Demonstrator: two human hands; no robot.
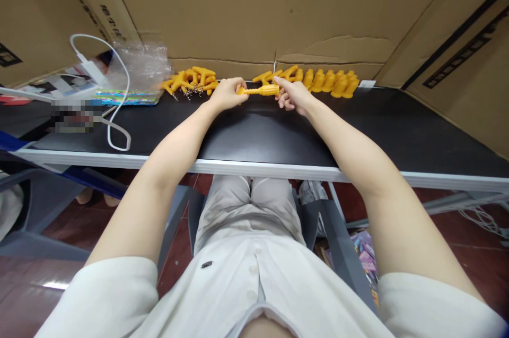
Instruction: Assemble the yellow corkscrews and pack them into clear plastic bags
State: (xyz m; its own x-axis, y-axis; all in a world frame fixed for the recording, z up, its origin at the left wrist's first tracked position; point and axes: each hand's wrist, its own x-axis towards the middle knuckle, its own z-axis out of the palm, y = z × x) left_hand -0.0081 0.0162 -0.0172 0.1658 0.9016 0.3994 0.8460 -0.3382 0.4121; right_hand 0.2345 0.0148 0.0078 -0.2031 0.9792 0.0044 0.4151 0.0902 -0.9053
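Between my hands, above the black table top, a yellow plastic corkscrew lies level. My left hand (228, 94) is closed around its T-shaped handle (240, 91), and a twisted yellow shaft (252, 91) runs right from there. The shaft meets a ribbed yellow sleeve (269, 91), whose right end is pinched in the fingers of my right hand (294, 96). Whether a metal spiral sits inside the sleeve is hidden. Left of my left hand lies a heap of yellow corkscrew handles (191, 79) with bare metal spirals. More T-shaped yellow pieces (275, 75) lie just behind my right hand.
Several bell-shaped yellow sleeves (334, 82) stand in a row at the back right. On the left are a clear plastic bag (139, 65), colourful packets (127, 97) and a looped white cable (128, 80). Cardboard walls (222, 9) enclose the black table (266, 139).
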